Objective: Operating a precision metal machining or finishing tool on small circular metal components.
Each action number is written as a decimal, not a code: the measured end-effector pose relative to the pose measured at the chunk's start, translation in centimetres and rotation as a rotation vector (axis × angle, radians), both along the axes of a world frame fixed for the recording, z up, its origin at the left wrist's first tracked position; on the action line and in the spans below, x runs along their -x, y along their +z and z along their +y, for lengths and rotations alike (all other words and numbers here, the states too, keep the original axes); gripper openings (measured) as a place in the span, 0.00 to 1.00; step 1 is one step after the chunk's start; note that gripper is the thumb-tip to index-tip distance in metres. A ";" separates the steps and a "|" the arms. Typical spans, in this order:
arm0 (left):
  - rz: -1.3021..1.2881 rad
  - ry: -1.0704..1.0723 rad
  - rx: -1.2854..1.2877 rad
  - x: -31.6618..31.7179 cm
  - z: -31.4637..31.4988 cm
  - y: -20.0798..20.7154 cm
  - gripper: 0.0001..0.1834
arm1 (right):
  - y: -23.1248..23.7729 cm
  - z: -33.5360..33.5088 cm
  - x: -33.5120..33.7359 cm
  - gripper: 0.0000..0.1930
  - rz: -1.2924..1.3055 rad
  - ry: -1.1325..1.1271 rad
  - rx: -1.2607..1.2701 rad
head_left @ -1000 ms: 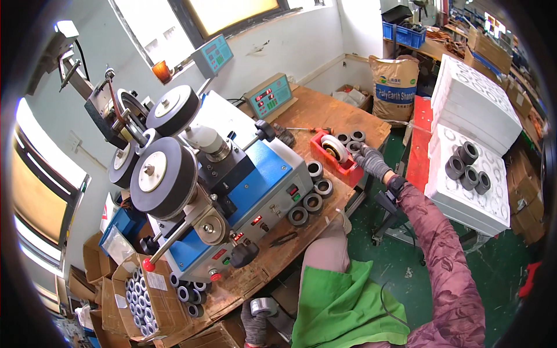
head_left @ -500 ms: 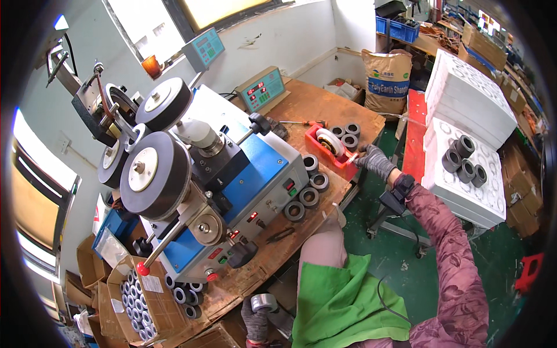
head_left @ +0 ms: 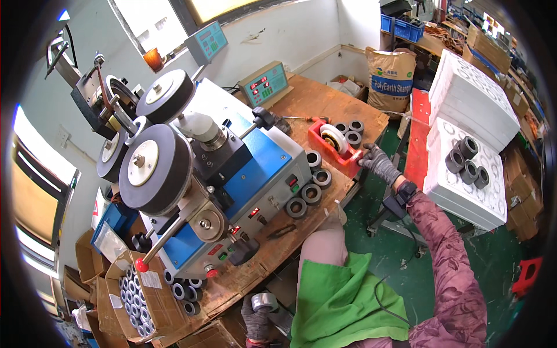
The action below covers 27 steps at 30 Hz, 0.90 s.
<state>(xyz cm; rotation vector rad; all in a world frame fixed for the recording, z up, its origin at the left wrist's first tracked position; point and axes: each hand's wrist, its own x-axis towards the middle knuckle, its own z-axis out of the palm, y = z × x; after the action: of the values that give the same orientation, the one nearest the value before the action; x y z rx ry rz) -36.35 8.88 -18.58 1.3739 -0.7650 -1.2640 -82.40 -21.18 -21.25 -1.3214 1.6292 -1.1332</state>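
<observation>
At the lower middle, my gloved left hand [head_left: 256, 321] is closed round a grey ring-shaped sleeve [head_left: 265, 302] with a shiny outer wall, held below the bench edge. My right hand [head_left: 380, 164], in a grey glove, is at the front end of a red tape dispenser [head_left: 350, 167], its fingers curled together against that end. Whatever lies between those fingertips is too small to make out. A white roll [head_left: 333, 137] sits inside the dispenser. Dark ring sleeves [head_left: 353, 137] stand right behind it, and several more [head_left: 311, 194] line the bench beside the machine.
A blue-and-white machine [head_left: 243, 174] with big black wheels [head_left: 155, 168] fills the bench's left part. A digital control box [head_left: 265, 86] stands behind it. A carton of rings [head_left: 155, 296] is at lower left. White foam trays [head_left: 464, 203] holding sleeves stand at right, beyond a red board [head_left: 416, 130].
My right hand has come closer against the dispenser's front end; a small pale bit seen there before is no longer visible. My left hand keeps its hold. The whole view has shifted slightly.
</observation>
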 end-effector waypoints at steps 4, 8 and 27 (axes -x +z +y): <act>-0.087 -0.058 0.003 -1.0 0.7 -0.6 0.18 | -2.1 1.8 0.3 0.25 0.645 -0.142 0.263; 0.018 0.037 -0.120 2.5 -0.6 4.1 0.18 | -5.6 4.5 0.9 0.20 0.641 -0.277 0.420; -0.886 -0.127 0.354 1.7 0.4 4.2 0.19 | 11.0 19.7 -28.0 0.15 0.202 1.280 -0.094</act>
<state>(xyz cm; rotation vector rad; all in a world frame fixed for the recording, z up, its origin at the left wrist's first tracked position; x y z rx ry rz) -38.08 9.24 -14.40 1.5836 -1.6107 -0.5113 -54.41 -1.44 -10.23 -1.9506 0.6056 -0.1318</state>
